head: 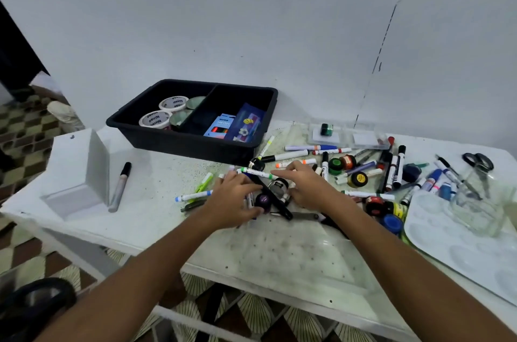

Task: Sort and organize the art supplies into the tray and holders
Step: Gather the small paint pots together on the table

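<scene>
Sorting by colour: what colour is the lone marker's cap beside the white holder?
Black, on a silver-grey marker, clearest in the head view.

Bare worktop (pixel 156 173) lies open between the black tray (pixel 167 137) and the silver marker (pixel 119 187); the marker pile (pixel 349 168) crowds the right side; a glass jar (pixel 475 201) stands beside it.

Two bare forearms reach in from the bottom edge, sleeveless as far as visible, ending in the bare left hand (pixel 233 196) and bare right hand (pixel 306 187), without rings, watch or gloves.
</scene>
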Demonstrator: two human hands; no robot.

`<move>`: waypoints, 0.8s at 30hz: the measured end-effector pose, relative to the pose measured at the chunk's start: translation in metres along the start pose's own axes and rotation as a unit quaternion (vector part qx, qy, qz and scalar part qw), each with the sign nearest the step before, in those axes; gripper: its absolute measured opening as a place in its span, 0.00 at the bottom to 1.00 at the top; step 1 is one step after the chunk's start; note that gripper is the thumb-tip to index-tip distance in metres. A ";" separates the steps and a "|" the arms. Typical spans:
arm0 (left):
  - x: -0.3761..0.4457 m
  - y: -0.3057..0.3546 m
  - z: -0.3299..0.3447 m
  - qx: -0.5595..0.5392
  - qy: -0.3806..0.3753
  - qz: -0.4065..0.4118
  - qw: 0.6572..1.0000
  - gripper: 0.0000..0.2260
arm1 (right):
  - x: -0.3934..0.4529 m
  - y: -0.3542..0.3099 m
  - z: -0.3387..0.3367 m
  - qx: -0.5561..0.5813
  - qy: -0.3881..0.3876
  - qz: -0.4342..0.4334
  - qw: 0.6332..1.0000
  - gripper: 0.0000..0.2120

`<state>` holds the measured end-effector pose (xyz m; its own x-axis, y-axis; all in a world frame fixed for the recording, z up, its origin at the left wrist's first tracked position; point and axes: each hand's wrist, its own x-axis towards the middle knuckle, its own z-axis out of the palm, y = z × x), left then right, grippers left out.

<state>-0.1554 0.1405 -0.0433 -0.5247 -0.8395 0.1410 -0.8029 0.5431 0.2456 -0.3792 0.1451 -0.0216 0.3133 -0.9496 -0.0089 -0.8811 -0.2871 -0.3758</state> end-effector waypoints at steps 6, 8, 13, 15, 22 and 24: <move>0.011 0.008 0.006 0.010 -0.023 -0.010 1.000 0.23 | 0.026 0.005 0.004 -0.057 -0.057 -0.014 0.997 0.21; 0.013 0.008 0.006 0.001 -0.022 -0.015 1.000 0.22 | 0.025 0.006 0.000 -0.050 -0.045 -0.024 0.997 0.20; 0.009 0.009 -0.013 -0.074 0.025 -0.006 0.997 0.24 | 0.012 0.002 -0.013 0.040 0.023 -0.006 0.999 0.17; 0.004 0.005 -0.022 -0.145 0.048 0.007 0.988 0.25 | 0.000 -0.003 -0.020 0.101 0.045 0.000 0.994 0.16; -0.026 0.010 -0.037 -0.218 -0.028 0.085 0.972 0.16 | -0.048 -0.032 -0.012 0.119 -0.012 -0.052 0.991 0.17; -0.033 0.011 -0.034 -0.200 -0.046 0.094 0.974 0.17 | -0.057 -0.038 -0.003 0.109 -0.030 -0.052 0.992 0.21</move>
<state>-0.1376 0.1742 -0.0130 -0.6895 -0.7113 0.1365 -0.5265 0.6217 0.5800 -0.3642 0.2096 -0.0040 0.4256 -0.9048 -0.0120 -0.7469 -0.3437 -0.5693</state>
